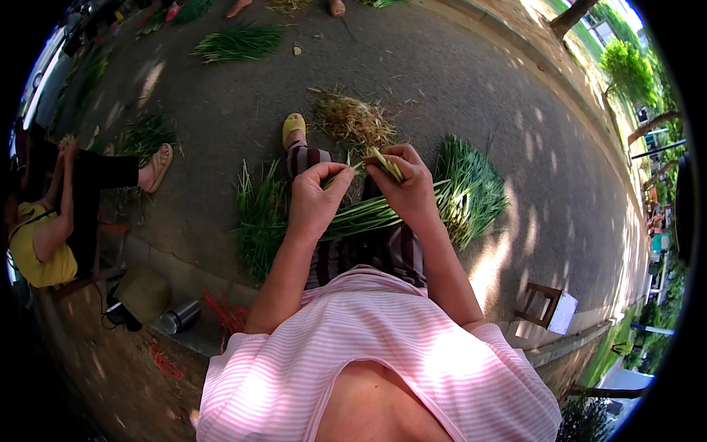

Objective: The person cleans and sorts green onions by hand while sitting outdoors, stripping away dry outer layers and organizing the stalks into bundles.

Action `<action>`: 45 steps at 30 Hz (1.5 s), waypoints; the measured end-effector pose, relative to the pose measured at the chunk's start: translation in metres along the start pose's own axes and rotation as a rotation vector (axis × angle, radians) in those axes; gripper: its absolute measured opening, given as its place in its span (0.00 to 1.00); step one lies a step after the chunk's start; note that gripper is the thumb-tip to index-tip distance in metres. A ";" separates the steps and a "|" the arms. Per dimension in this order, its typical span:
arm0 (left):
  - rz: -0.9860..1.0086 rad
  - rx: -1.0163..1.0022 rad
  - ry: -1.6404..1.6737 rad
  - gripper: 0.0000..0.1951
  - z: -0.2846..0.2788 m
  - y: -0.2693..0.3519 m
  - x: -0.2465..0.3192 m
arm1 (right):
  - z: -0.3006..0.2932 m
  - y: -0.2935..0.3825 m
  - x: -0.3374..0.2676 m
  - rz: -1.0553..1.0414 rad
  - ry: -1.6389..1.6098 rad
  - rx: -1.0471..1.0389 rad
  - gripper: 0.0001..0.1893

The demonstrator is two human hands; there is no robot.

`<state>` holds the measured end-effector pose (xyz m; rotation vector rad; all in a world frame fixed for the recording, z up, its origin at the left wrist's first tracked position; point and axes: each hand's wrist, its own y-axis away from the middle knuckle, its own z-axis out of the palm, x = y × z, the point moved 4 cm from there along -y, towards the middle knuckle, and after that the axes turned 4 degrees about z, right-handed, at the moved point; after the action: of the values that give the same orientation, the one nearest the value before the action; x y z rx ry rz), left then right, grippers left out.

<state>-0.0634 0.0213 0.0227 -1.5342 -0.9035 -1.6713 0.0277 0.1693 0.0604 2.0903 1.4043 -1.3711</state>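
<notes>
Above my lap, both hands meet over long green stalks (364, 216) that look like garlic chives. Between thumb and fingers, my left hand (319, 201) pinches the pale end of a stalk. My right hand (406, 185) is curled around a few pale stalk ends (389, 166), close to my left fingertips. To the right lies a large pile of green stalks (472, 190) with pale ends. Another green pile (259, 221) lies left of my lap. Brown dry trimmings (356, 121) are heaped on the pavement beyond my hands.
A person in a yellow top (41, 246) sits at the left. Behind me at left are a metal flask (182, 316), an olive hat (143, 293) and red strings (223, 315). A small stool (547, 308) lies at right. More green stalks (240, 43) lie ahead.
</notes>
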 end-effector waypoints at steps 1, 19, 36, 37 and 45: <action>-0.032 -0.003 0.048 0.10 0.000 0.000 -0.002 | 0.001 0.000 0.000 -0.002 0.005 -0.009 0.09; -0.065 -0.022 0.099 0.08 0.000 -0.003 -0.010 | 0.007 0.003 -0.002 0.084 -0.104 -0.145 0.09; -0.123 -0.046 0.164 0.08 -0.003 -0.003 -0.007 | 0.011 0.006 0.037 0.601 -0.631 -0.131 0.12; -0.126 -0.042 0.170 0.08 -0.004 -0.003 -0.007 | 0.011 0.006 0.036 0.593 -0.623 -0.125 0.12; 0.060 0.036 -0.042 0.09 -0.007 -0.004 0.000 | 0.010 0.008 0.029 0.574 -0.387 -0.117 0.15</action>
<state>-0.0703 0.0169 0.0220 -1.5626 -0.8962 -1.5782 0.0314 0.1753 0.0290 1.8180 0.6438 -1.3069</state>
